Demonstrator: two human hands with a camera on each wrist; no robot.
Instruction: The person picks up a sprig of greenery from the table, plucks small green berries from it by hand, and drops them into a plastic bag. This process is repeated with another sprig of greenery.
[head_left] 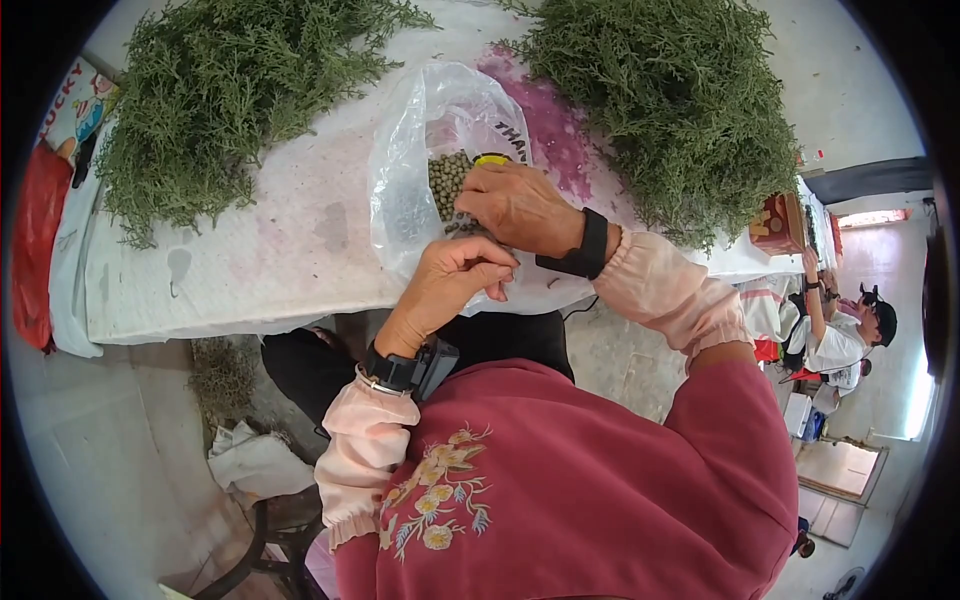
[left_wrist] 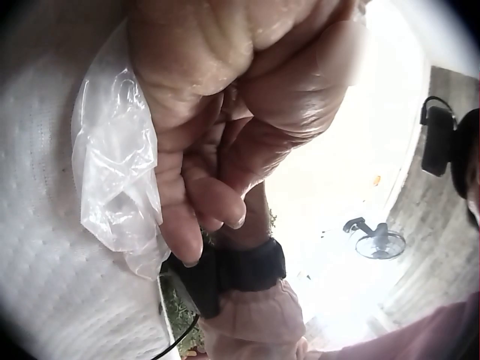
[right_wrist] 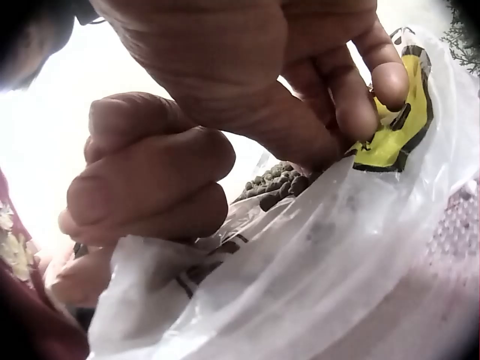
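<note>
On the table lies a translucent plastic bag [head_left: 393,205] with dark printing and a mouth spread wide. Small round greenish-brown beads or seeds [head_left: 447,182] fill part of it. My right hand [head_left: 525,208] reaches over the bag, thumb and forefinger down at the beads, tips hidden. Its other fingers hang bent beside a yellow, black-edged printed patch [right_wrist: 395,139]. My left hand [head_left: 452,283] is at the bag's near edge, fingers curled and thumb drawn in against them. I cannot tell whether anything small sits between its fingertips.
Piles of feathery green sprigs [head_left: 230,100] [head_left: 665,105] cover the table's far left and far right. The white table cover [head_left: 250,265] bears purple stains. A red bag [head_left: 38,245] hangs at the left end. Another person [head_left: 850,335] is at the far right, near a reddish box [head_left: 778,226].
</note>
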